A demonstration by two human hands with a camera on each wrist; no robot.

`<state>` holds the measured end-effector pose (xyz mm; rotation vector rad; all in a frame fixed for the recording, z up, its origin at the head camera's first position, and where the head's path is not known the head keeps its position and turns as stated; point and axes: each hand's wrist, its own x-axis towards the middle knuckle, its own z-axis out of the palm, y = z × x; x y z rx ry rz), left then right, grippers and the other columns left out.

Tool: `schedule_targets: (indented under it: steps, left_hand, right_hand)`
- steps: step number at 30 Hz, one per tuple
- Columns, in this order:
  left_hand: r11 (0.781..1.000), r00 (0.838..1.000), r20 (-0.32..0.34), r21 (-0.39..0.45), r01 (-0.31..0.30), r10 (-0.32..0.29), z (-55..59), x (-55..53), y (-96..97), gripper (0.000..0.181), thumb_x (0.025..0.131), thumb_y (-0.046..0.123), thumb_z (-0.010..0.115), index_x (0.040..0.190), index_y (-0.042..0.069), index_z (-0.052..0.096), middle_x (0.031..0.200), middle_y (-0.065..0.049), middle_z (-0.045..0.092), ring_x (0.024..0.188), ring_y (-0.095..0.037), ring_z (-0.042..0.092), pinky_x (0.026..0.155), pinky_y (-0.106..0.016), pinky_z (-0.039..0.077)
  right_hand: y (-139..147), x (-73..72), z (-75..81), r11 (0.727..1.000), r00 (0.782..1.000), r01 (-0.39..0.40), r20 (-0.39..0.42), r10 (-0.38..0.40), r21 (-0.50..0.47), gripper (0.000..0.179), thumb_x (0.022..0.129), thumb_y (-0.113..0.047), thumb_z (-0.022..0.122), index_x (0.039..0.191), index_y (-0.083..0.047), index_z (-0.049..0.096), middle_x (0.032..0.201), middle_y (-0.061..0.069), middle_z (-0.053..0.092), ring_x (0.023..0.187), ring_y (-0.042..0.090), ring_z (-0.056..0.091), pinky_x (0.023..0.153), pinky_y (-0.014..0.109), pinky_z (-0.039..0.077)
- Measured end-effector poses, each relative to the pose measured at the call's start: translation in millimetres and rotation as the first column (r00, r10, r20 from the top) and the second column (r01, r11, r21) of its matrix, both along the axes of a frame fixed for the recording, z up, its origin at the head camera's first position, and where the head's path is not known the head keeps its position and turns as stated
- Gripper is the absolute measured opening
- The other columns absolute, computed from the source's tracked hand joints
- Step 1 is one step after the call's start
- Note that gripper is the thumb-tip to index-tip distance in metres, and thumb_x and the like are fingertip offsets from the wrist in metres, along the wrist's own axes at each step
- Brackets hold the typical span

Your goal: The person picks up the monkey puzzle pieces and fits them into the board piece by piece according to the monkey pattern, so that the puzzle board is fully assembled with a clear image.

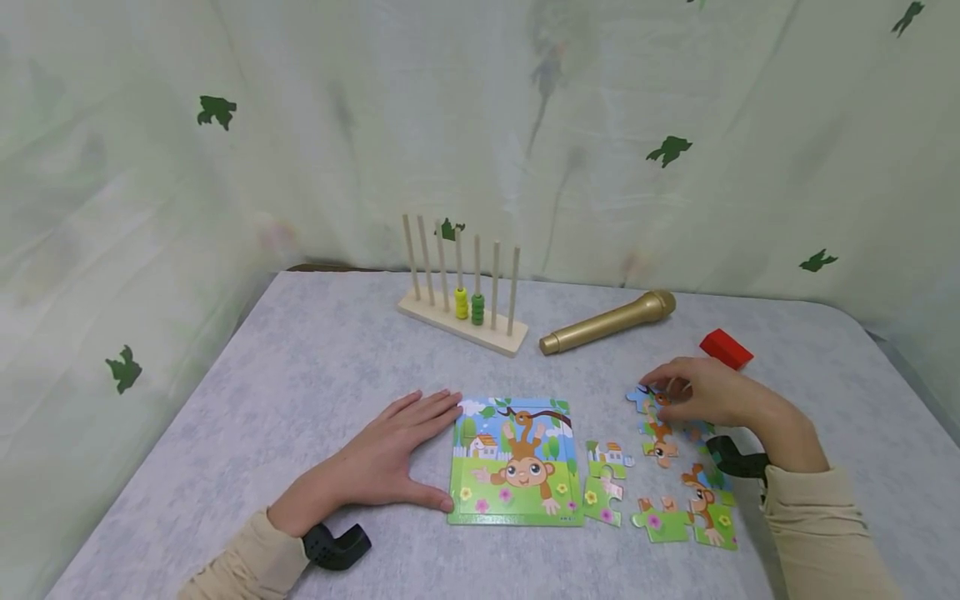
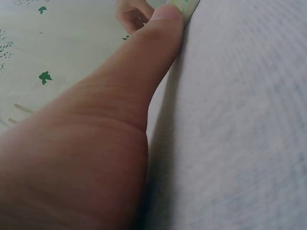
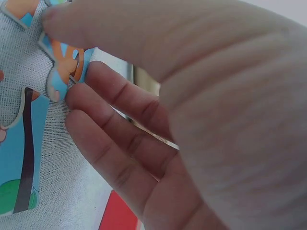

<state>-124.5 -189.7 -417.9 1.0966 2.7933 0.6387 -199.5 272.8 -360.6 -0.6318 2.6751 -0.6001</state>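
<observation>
Right fingers [image 1: 670,368] pinch a puzzle piece [image 1: 637,398]; straight left fingers [image 1: 437,422] touch a board [image 1: 487,502], its print [image 1: 567,518] illegible.

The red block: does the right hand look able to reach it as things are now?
Probably yes: the red block lies just beyond the right hand, with nothing visible between them, though this hand seems occupied with a puzzle piece.

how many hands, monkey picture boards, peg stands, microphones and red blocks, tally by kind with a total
Left hand and right hand: 2
Monkey picture board: 1
Peg stand: 1
Microphone: 1
Red block: 1
Total: 6
</observation>
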Motion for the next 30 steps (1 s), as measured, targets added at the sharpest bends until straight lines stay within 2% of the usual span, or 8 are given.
schedule_targets:
  steps: [11,18,23,30]
  left_hand:
    - [1.0,1.0,-0.001,0.002,0.0,0.0,0.5,0.4,0.3,0.115,0.077,0.083,0.067,0.162,0.012,0.036,0.17,-0.001,0.029,0.158,-0.022,0.023,0.129,-0.051,0.017]
    - [1.0,1.0,-0.01,0.003,-0.001,0.001,-0.3,1.0,0.5,0.115,0.076,0.083,0.068,0.162,0.013,0.036,0.17,-0.001,0.029,0.158,-0.022,0.024,0.129,-0.051,0.018]
    - [1.0,1.0,0.009,-0.003,-0.008,0.008,-0.1,0.7,0.3,0.116,0.076,0.083,0.067,0.162,0.013,0.035,0.17,0.001,0.028,0.159,-0.02,0.022,0.13,-0.049,0.016]
    - [1.0,1.0,-0.017,0.005,0.002,-0.002,-0.3,1.2,-0.2,0.115,0.077,0.083,0.067,0.162,0.013,0.036,0.17,-0.001,0.029,0.158,-0.022,0.023,0.129,-0.051,0.017]
  right_hand:
    - [-1,-0.2,0.3,1.0,0.998,-0.026,-0.066,0.026,0.003,0.039,0.088,-0.022,0.083,0.125,-0.011,0.074,0.107,0.001,0.068,0.092,0.014,0.064,0.081,0.033,0.059]
    - [-10,1.2,4.3,1.0,0.996,-0.012,-0.087,0.014,0.024,0.039,0.09,-0.024,0.081,0.127,-0.014,0.073,0.105,-0.001,0.066,0.091,0.014,0.062,0.077,0.03,0.057]
    - [-16,3.8,6.2,0.999,0.986,-0.039,-0.161,0.041,0.016,0.036,0.09,-0.019,0.079,0.125,-0.014,0.074,0.106,-0.002,0.065,0.089,0.013,0.059,0.073,0.027,0.055]
    - [-24,6.8,9.3,0.996,0.967,-0.084,-0.241,0.081,-0.003,0.035,0.088,-0.013,0.075,0.124,-0.013,0.075,0.106,-0.003,0.065,0.088,0.013,0.059,0.071,0.025,0.055]
